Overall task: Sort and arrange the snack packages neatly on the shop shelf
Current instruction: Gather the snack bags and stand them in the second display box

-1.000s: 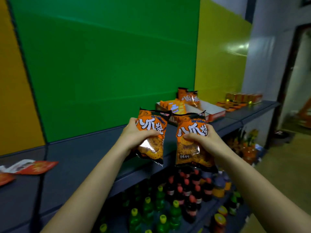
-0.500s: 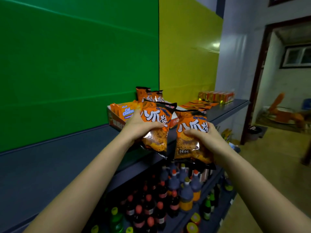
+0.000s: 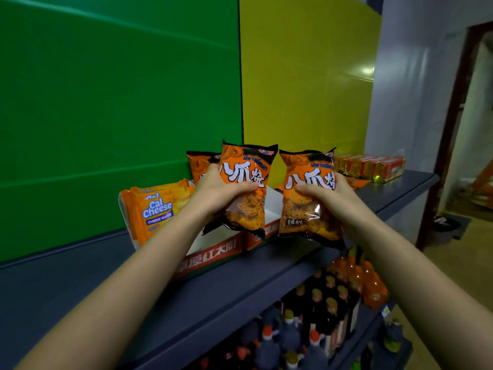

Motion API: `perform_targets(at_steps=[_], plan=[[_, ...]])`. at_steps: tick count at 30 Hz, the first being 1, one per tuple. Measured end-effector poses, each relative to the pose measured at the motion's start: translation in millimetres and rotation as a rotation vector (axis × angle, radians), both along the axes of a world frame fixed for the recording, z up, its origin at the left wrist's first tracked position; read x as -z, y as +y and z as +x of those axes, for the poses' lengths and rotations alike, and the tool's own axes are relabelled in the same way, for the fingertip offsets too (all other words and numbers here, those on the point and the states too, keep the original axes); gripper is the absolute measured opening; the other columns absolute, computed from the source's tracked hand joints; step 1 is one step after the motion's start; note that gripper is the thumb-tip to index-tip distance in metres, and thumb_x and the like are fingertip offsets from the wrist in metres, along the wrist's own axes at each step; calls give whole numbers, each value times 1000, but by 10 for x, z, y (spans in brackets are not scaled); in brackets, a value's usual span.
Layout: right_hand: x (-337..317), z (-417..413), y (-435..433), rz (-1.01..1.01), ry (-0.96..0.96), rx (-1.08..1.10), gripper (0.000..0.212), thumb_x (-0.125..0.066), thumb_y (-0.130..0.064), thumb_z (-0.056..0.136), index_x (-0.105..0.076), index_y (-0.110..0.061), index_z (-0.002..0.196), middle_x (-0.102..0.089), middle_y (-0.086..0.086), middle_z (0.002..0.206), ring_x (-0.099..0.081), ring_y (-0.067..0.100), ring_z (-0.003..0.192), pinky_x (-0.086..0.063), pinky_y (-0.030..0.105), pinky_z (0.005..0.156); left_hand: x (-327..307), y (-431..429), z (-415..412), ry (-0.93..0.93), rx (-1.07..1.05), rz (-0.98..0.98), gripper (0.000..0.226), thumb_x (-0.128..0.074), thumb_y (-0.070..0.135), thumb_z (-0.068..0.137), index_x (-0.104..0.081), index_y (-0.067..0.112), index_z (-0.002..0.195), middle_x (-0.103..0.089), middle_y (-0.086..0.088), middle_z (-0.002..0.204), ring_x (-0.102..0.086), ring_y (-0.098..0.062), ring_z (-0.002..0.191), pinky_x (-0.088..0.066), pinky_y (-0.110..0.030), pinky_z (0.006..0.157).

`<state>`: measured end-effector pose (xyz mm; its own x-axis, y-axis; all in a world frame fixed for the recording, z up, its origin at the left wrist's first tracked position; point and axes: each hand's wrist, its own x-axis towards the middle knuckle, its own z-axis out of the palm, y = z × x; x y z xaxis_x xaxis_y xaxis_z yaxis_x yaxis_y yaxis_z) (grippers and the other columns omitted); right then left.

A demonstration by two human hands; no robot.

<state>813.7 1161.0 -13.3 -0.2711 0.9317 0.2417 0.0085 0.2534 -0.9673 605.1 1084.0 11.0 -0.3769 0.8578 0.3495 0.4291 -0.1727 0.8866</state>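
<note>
My left hand [image 3: 216,190] grips an orange snack bag [image 3: 246,180] with white characters, held upright. My right hand [image 3: 329,197] grips a second, matching orange snack bag [image 3: 306,206] beside it. Both bags hover over a white cardboard box with a red printed front [image 3: 213,252] that sits on the dark blue shelf [image 3: 226,287]. A third bag of the same kind [image 3: 198,165] stands in the box behind my left hand. Yellow Cal Cheese wafer packs [image 3: 157,209] lean at the box's left end.
Orange-red boxes [image 3: 370,166] line the shelf's far right end against the yellow wall. Below the shelf stand dark bottles [image 3: 320,313] and orange drink bottles [image 3: 370,284]. A doorway [image 3: 469,134] opens at the right. The green wall panel backs the shelf.
The view has swung right and moved closer to the cardboard box. Both hands have carried their bags up over the box, and the two bags are now slightly farther apart.
</note>
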Motion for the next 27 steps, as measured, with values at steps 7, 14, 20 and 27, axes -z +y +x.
perform_targets(at_steps=[7,14,20,27], plan=[[-104,-339,760,44,69,-136,63,-79,-24,71,-43,-18,123,-64,5,114,-67,27,97,-54,47,88,29,474,-130,32,-228,43,83,-83,48,45,-49,19,115,-64,0,114,-63,-21,100,-51,-44,91],[-230,-709,1473,129,60,-260,73,-82,-42,59,-43,-25,119,-64,3,115,-65,26,100,-52,48,91,93,917,-236,-24,-448,115,74,-87,31,56,-45,19,115,-61,-2,117,-61,-21,104,-49,-44,95],[-197,-995,1903,155,104,-373,67,-81,-36,64,-42,-27,117,-62,1,117,-62,24,105,-49,48,96,174,1224,-251,-69,-543,161,75,-84,27,65,-39,10,124,-59,-3,115,-60,-20,104,-50,-40,93],[-156,-1237,2079,161,186,-446,61,-80,-33,68,-41,-31,115,-62,-3,116,-62,20,106,-50,46,96,136,1335,-273,-129,-565,217,72,-74,24,77,-31,8,133,-56,-4,120,-60,-18,106,-51,-36,93]])
